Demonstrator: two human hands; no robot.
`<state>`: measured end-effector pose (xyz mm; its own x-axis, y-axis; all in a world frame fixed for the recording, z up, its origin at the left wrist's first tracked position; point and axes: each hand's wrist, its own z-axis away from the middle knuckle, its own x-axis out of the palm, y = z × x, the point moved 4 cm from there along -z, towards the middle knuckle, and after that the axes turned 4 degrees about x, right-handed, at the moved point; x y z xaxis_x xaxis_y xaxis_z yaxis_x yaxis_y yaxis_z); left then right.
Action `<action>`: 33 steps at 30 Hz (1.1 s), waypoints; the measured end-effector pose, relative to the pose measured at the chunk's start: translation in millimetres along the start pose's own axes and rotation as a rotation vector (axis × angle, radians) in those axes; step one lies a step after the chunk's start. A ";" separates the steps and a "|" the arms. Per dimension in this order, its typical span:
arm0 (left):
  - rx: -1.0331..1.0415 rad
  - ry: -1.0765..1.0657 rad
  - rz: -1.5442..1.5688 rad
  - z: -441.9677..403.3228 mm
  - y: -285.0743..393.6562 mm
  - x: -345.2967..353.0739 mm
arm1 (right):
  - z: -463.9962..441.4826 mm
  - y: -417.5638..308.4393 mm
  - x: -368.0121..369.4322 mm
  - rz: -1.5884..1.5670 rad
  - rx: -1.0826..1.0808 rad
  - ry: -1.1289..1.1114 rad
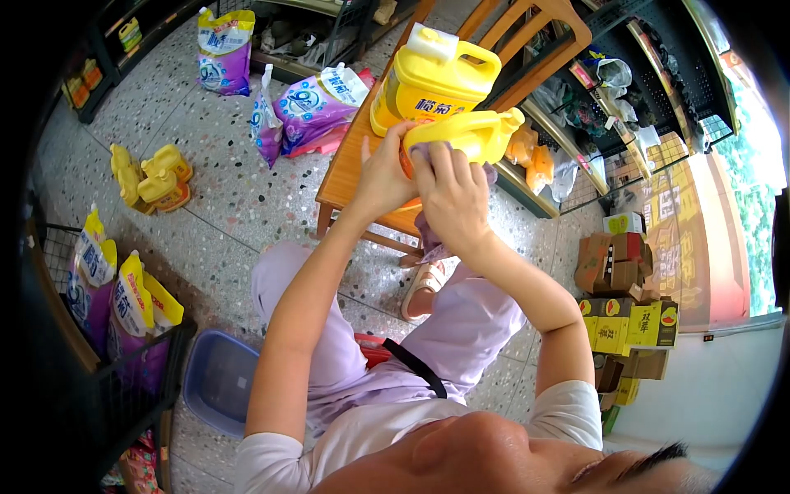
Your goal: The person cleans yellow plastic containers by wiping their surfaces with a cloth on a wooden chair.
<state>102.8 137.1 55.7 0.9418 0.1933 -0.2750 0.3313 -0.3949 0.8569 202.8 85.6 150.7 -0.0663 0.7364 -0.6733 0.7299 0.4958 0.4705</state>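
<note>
My left hand [385, 174] is wrapped round the near end of a small yellow jug [465, 136], which is tilted on its side above a wooden chair. My right hand [453, 193] grips a greyish-purple cloth [431, 239] and presses it against the jug's side. Part of the cloth hangs below my wrist. The jug's lower part is hidden behind my fingers. Just beyond it, a larger yellow jug [428, 86] with a white cap stands upright on the chair seat [350, 169].
Purple detergent bags [306, 107] lie and stand on the speckled floor. Several small yellow jugs [164, 177] sit to the left. A blue basin [220, 383] is near my left side. Shelves [658, 107] and stacked boxes [629, 325] line the right.
</note>
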 end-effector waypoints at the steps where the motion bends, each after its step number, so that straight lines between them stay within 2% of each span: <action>1: 0.018 0.010 -0.010 1.0 1.0 0.2 | -3.7 3.9 -2.0 0.002 0.000 0.026; 5: 0.003 -0.018 -0.013 3.6 5.4 -1.5 | -12.5 8.0 -5.8 0.083 0.013 0.040; 8: 0.002 -0.014 -0.008 1.5 4.5 -1.3 | -8.2 1.0 -8.4 0.099 0.038 -0.066; 12: -0.024 -0.018 0.015 0.2 -0.4 0.8 | 5.3 -7.0 -1.1 0.064 -0.043 -0.091; 19: 0.018 0.007 0.003 3.3 7.2 -2.4 | -8.9 7.3 -8.8 0.043 0.035 0.046; 25: -0.019 0.001 0.015 2.5 2.2 0.3 | 6.8 -6.3 4.2 0.089 -0.073 -0.055; 29: -0.020 -0.017 0.012 1.0 0.1 -0.2 | 8.3 -2.1 1.6 -0.021 -0.061 -0.038; 33: 0.010 -0.001 0.001 2.6 7.8 -2.9 | -3.8 6.8 -6.4 0.064 0.001 0.003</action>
<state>102.8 131.1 62.0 0.9422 0.1921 -0.2746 0.3309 -0.4042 0.8527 205.6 86.0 160.3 -0.0217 0.7682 -0.6399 0.7337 0.4470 0.5117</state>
